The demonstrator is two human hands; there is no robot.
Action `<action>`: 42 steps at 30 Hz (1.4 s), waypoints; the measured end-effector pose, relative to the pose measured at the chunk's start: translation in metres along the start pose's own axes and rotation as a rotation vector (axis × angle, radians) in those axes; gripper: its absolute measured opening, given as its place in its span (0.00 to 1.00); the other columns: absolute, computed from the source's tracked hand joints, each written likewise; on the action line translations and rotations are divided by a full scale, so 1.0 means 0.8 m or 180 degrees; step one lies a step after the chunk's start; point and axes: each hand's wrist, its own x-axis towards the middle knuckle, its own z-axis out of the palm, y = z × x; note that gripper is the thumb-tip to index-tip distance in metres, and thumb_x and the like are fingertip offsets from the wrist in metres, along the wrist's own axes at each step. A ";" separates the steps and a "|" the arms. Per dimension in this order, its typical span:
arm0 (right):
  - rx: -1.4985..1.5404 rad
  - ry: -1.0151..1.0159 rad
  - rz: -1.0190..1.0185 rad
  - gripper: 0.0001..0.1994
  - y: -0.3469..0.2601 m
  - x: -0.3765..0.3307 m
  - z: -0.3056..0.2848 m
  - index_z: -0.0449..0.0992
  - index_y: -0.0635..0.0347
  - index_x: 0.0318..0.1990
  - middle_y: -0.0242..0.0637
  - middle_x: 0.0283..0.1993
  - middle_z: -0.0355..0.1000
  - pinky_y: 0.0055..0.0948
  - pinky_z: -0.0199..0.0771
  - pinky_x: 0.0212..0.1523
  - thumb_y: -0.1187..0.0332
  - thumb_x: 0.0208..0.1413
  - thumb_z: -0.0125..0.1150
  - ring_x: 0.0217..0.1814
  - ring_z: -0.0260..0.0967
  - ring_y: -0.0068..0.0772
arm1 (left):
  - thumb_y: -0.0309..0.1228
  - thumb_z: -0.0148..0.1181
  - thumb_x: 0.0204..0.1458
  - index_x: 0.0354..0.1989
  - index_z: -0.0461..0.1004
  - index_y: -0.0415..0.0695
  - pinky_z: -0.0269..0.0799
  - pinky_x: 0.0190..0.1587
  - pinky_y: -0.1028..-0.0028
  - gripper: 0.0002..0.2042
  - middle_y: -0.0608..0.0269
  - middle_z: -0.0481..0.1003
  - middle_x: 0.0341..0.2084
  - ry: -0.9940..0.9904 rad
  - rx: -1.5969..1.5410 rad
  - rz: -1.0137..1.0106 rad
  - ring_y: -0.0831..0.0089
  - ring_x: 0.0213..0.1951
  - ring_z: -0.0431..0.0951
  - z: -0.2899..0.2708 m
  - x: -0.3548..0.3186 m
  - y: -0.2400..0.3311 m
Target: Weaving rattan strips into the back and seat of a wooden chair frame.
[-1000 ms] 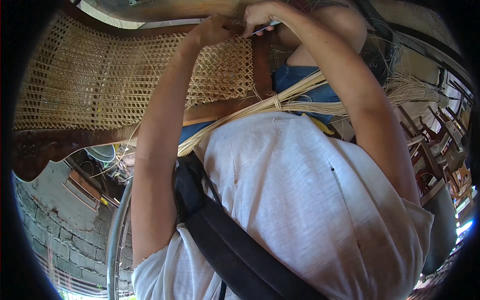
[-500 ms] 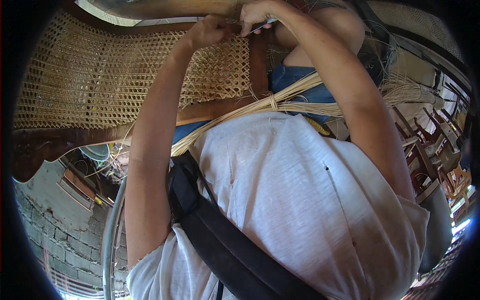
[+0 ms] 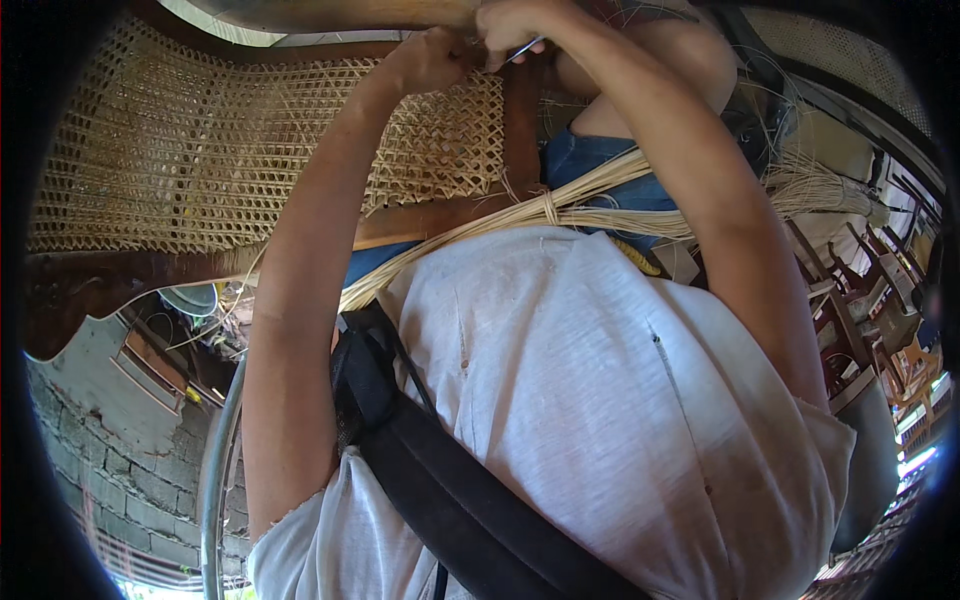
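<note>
A woven cane panel (image 3: 440, 135) fills a brown wooden frame (image 3: 522, 125) across the upper left. At the panel's far right corner my left hand (image 3: 437, 62) is closed over the weave, and whatever its fingers pinch is hidden. Right beside it, almost touching, my right hand (image 3: 510, 28) bends down at the frame's corner. A thin metal tool (image 3: 524, 49) is gripped in the right hand, its shaft slanting across the fingers; its tip is hidden.
A tied bundle of pale cane strands (image 3: 600, 180) lies across my lap beside the frame's near rail. My bare knee (image 3: 690, 60) is just right of my hands. Wooden chairs (image 3: 870, 290) crowd the far right. A grey block wall (image 3: 130, 480) stands at lower left.
My left hand has shifted slightly right and up, closer to the right hand. The thin tool has tilted a little in my right hand, which stays at the corner.
</note>
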 end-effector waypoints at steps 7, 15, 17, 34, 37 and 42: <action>-0.0812 0.0563 0.0234 0.12 -0.038 -0.037 0.006 0.80 0.65 0.39 0.50 0.46 0.76 0.47 0.70 0.44 0.68 0.49 0.58 0.51 0.72 0.47 | 0.36 0.55 0.49 0.42 0.79 0.49 0.73 0.47 0.62 0.13 0.51 0.79 0.36 0.0639 0.0111 0.0502 0.54 0.42 0.78 0.031 0.007 -0.035; -0.0442 0.0895 0.0199 0.12 -0.042 -0.068 0.012 0.80 0.64 0.41 0.49 0.49 0.75 0.43 0.66 0.54 0.71 0.51 0.57 0.55 0.70 0.47 | 0.39 0.57 0.49 0.38 0.79 0.42 0.72 0.47 0.62 0.14 0.45 0.78 0.34 0.1053 0.0169 0.0166 0.53 0.42 0.78 0.028 -0.011 -0.026; -0.0282 0.0632 0.0213 0.12 -0.028 -0.062 0.018 0.79 0.65 0.41 0.49 0.49 0.75 0.42 0.65 0.56 0.70 0.51 0.57 0.56 0.70 0.47 | 0.39 0.57 0.49 0.38 0.79 0.42 0.72 0.47 0.62 0.14 0.45 0.78 0.34 0.0946 -0.0027 0.0123 0.53 0.41 0.78 0.026 -0.010 -0.034; -0.0349 0.1721 0.0313 0.11 -0.014 -0.041 0.055 0.79 0.63 0.40 0.48 0.48 0.75 0.42 0.65 0.56 0.70 0.51 0.58 0.55 0.70 0.47 | 0.39 0.59 0.48 0.39 0.80 0.46 0.73 0.47 0.64 0.14 0.49 0.79 0.34 0.0853 0.0140 0.0262 0.56 0.40 0.79 0.031 -0.010 -0.024; -0.0404 0.1673 0.0444 0.11 -0.010 -0.043 0.054 0.79 0.63 0.40 0.49 0.48 0.75 0.42 0.66 0.55 0.70 0.51 0.58 0.54 0.70 0.47 | 0.39 0.60 0.47 0.38 0.80 0.45 0.74 0.47 0.65 0.14 0.50 0.79 0.33 0.0899 0.0002 0.0272 0.57 0.39 0.80 0.030 -0.003 -0.022; -0.0621 0.2469 0.0216 0.10 -0.047 -0.099 0.064 0.80 0.63 0.40 0.50 0.46 0.75 0.42 0.68 0.54 0.71 0.52 0.56 0.53 0.72 0.47 | 0.38 0.60 0.44 0.37 0.81 0.46 0.74 0.46 0.66 0.13 0.52 0.80 0.32 0.0708 -0.0212 -0.0216 0.58 0.38 0.80 0.017 -0.016 -0.015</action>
